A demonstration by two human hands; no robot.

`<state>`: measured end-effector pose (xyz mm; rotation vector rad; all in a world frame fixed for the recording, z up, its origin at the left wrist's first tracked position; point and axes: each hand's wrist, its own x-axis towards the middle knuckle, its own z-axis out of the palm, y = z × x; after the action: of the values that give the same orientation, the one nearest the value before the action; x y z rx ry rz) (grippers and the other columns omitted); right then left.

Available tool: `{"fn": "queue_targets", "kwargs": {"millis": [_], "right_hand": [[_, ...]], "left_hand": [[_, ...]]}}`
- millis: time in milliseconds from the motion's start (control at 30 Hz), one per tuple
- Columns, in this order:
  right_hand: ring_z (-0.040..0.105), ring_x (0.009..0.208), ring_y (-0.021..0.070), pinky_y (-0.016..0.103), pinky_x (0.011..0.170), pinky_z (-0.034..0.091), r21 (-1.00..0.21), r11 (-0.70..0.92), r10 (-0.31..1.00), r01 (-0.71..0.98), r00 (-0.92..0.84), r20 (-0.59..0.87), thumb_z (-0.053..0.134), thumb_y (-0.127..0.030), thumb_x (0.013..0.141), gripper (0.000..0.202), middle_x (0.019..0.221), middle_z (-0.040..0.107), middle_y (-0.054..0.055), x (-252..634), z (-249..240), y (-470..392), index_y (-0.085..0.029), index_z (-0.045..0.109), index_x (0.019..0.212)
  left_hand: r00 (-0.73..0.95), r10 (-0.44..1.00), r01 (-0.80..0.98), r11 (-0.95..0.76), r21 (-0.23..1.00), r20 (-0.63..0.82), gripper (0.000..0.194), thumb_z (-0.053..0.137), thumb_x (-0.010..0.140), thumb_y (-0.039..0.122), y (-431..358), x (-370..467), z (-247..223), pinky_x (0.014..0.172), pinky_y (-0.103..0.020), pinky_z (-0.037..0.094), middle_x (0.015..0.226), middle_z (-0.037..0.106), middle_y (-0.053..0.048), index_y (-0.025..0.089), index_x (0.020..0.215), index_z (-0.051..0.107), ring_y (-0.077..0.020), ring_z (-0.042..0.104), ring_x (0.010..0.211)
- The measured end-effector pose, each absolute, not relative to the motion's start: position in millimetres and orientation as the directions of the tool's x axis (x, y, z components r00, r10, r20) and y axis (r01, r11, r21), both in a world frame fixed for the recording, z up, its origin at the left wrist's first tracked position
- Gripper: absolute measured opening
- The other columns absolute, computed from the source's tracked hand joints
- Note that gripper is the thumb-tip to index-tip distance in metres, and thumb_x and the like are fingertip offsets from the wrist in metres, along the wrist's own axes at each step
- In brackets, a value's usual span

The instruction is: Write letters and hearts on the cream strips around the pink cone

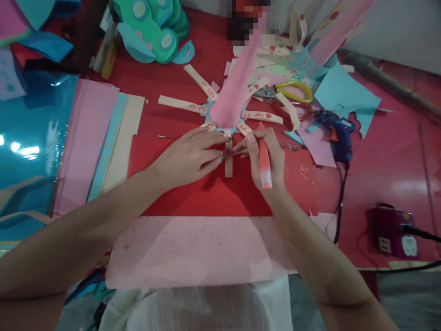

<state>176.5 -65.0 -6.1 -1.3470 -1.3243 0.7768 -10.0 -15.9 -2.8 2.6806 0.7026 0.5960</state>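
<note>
A pink paper cone (232, 92) stands on a light-blue paper base, with cream strips spreading around it. Red letters and hearts mark several strips. The strip nearest me (229, 165) points toward my body over a red sheet (193, 197). My left hand (193, 156) lies palm down with its fingers spread, fingertips touching the left side of that strip. My right hand (268, 156) is closed around a red-orange marker (264, 158) with a pale end toward me; its tip is near the base's right side, and other fingers rest by the strip.
Yellow-handled scissors (294, 90), a blue glue gun (339, 135) with a black cord, and a purple power box (396, 232) are at the right. Coloured sheets (86, 138) lie left; green foam shapes (151, 32) sit behind. A pink sheet (203, 253) covers the front edge.
</note>
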Motion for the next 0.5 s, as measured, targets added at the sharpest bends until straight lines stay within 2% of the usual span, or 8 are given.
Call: {"fn": "queue_targets", "kwargs": {"millis": [167, 500], "right_hand": [[0.069, 0.064, 0.0119, 0.029, 0.064, 0.058, -0.940, 0.148, 0.959, 0.307, 0.188, 0.213, 0.050, -0.043, 0.092, 0.019, 0.070, 0.068, -0.005, 177.2, -7.6, -65.0, -0.025, 0.050, 0.084], [0.068, 0.061, 0.0125, 0.029, 0.061, 0.057, -0.945, 0.152, 0.964, 0.289, 0.170, 0.206, 0.050, -0.042, 0.092, 0.019, 0.067, 0.067, -0.005, 175.7, -4.7, -66.4, -0.026, 0.048, 0.083]], "left_hand": [[0.793, 0.501, 0.367, -0.847, 0.385, 0.346, 0.031, 0.041, 0.098, 0.025, -17.4, -8.7, 0.3, 0.101, -0.041, 0.051, 0.104, 0.073, -0.007, 0.020, 0.093, 0.072, -0.0209, 0.065, 0.109], [0.761, 0.566, 0.348, -0.769, 0.536, 0.317, 0.035, 0.042, 0.096, 0.026, -14.1, -9.3, -0.8, 0.091, -0.037, 0.055, 0.113, 0.070, -0.009, 0.019, 0.080, 0.073, -0.0202, 0.066, 0.103]]}}
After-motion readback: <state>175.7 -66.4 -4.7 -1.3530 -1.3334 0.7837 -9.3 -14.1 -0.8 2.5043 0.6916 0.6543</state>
